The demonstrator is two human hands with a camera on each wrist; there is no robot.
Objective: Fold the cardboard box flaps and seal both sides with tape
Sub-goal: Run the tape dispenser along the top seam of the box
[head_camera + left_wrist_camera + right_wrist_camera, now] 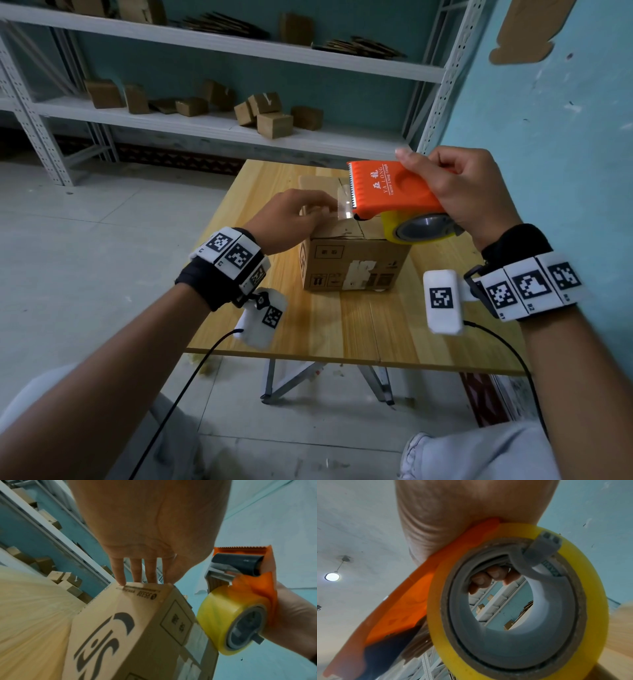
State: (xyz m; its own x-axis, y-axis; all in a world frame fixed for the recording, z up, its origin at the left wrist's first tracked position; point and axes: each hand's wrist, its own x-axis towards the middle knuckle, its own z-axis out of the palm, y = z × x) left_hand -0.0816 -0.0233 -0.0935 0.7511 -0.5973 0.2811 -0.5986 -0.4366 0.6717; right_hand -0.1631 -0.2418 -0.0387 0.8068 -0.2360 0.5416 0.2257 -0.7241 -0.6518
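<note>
A brown printed cardboard box (356, 263) stands on the wooden table (325, 329), its top flaps folded down. My left hand (294, 212) lies on the box top, its straight fingers (120, 574) pressing there at the far top edge of the box (120, 622). My right hand (469, 192) grips an orange tape dispenser (394, 192) with a yellow tape roll (418, 229), held tilted just above the box's right side. A clear tape strip (344, 204) runs from the dispenser's toothed blade down to the box top by my left fingers. The dispenser (402, 608) and the roll (447, 655) fill the right wrist view.
White metal shelves (219, 126) behind the table carry several small cardboard boxes (274, 125) and flat cardboard. A light blue wall (565, 137) stands close on the right. Bare tabletop lies in front of the box, and tiled floor (102, 240) lies to the left.
</note>
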